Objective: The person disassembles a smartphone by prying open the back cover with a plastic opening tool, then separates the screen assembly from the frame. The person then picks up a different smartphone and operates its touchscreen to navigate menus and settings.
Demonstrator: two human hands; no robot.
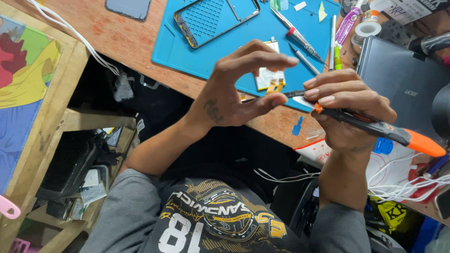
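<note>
My right hand (347, 105) grips an orange and black utility knife (379, 129), its blade tip pointing left near my fingertips. My left hand (234, 91) is raised in front of the desk, its thumb pressed against a small dark part (294, 93) that sits between both hands. The index finger arches above, apart from the thumb. The blade touches that part. How the other left fingers hold the part is hidden.
A blue work mat (206, 58) lies on the wooden desk with a phone frame (215, 18), a white component with a flex cable (268, 77), tweezers and pens (304, 42). A closed grey laptop (403, 79) is at the right, with white cables (398, 187) below and a tape roll (368, 28) behind.
</note>
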